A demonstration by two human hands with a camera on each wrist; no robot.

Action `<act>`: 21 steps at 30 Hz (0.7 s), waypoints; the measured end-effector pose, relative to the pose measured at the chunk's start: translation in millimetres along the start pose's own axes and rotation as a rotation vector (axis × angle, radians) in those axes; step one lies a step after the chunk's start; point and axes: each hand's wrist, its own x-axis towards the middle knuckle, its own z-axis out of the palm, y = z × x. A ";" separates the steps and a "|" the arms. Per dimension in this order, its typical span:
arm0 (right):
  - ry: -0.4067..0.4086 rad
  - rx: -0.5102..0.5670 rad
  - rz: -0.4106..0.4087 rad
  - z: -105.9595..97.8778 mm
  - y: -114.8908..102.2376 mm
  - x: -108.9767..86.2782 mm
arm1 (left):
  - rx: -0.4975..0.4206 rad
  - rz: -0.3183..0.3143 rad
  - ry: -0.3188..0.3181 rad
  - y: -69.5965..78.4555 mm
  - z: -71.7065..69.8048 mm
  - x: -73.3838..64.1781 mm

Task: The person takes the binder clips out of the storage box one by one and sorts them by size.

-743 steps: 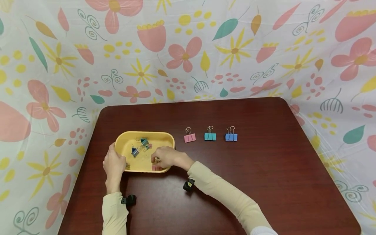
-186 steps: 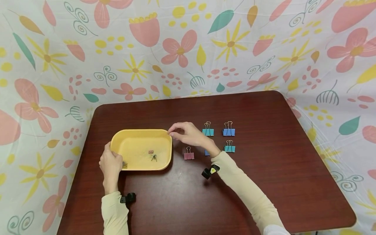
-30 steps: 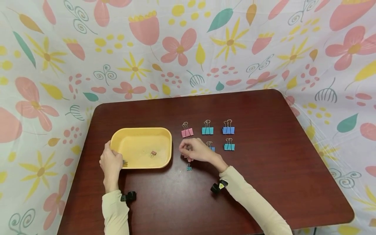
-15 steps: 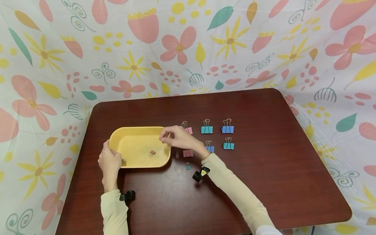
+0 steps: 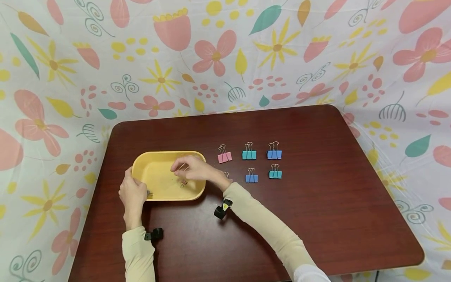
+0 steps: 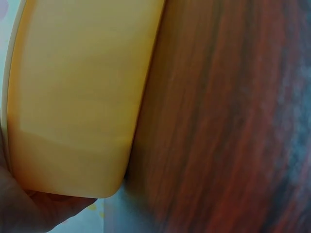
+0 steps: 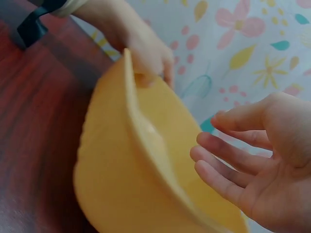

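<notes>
My left hand [image 5: 133,192] grips the left end of a yellow tray [image 5: 169,199], thumb at the rim; the left wrist view shows fingers curled at the tray's corner [image 6: 73,187]. Over the tray's right half hovers my right hand [image 5: 193,167]; its fingers are loosely bent with nothing between them in the right wrist view [image 7: 272,160]. Just below those fingertips lies a small reddish binder clip [image 5: 183,183]. A small grey binder clip [image 5: 150,193] sits in the tray beside my left thumb.
Right of the tray, a back row holds pink [image 5: 224,157], teal [image 5: 249,154] and blue binder clips [image 5: 274,154]. Nearer are a blue clip [image 5: 251,178], a smaller teal clip [image 5: 275,174] and a clip mostly hidden by my right forearm [image 5: 227,180]. A floral cloth [image 5: 218,90] hangs behind.
My right hand has moved left from the clips on the table to above the tray. Over the longer span, several clips went from tray to table. My left hand stays at the tray.
</notes>
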 end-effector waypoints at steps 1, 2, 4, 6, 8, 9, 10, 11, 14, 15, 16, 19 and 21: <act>-0.012 -0.006 0.015 3.4 0.8 2.1 | 0.000 -0.002 -0.002 -0.1 -0.1 0.1; -0.021 -0.012 0.031 6.8 1.4 4.1 | 0.001 -0.004 -0.003 -0.1 -0.2 0.2; -0.032 -0.035 0.058 13.3 2.7 8.0 | -0.001 -0.009 -0.010 -0.1 -0.4 0.7; -0.042 -0.058 0.073 19.7 3.3 11.3 | -0.003 -0.012 -0.014 -0.1 -0.5 1.4; -0.055 -0.090 0.071 26.2 3.7 15.0 | 0.000 -0.012 -0.011 -0.2 -0.3 2.2; -0.063 -0.114 0.064 29.2 3.5 16.7 | 0.003 -0.011 -0.009 -0.2 0.2 2.7; -0.071 -0.149 0.055 32.2 3.1 18.1 | 0.007 -0.009 -0.006 -0.3 0.5 2.9; -0.078 -0.185 0.050 35.0 2.4 19.0 | 0.010 -0.008 -0.004 -0.4 1.2 3.1; -0.086 -0.338 0.061 42.3 0.8 19.1 | 0.020 -0.006 -0.008 -0.8 2.8 3.1; -0.081 -0.388 0.078 43.9 0.4 18.1 | 0.021 -0.007 -0.011 -0.7 3.0 2.9; -0.075 -0.433 0.103 45.0 0.0 16.8 | 0.022 -0.008 -0.014 -0.7 3.0 2.7; -0.064 -0.525 0.199 46.6 0.5 12.1 | 0.021 -0.010 -0.010 -0.9 2.4 3.1; -0.070 -0.552 0.240 46.0 1.5 9.6 | 0.021 -0.008 -0.001 -1.2 1.3 3.7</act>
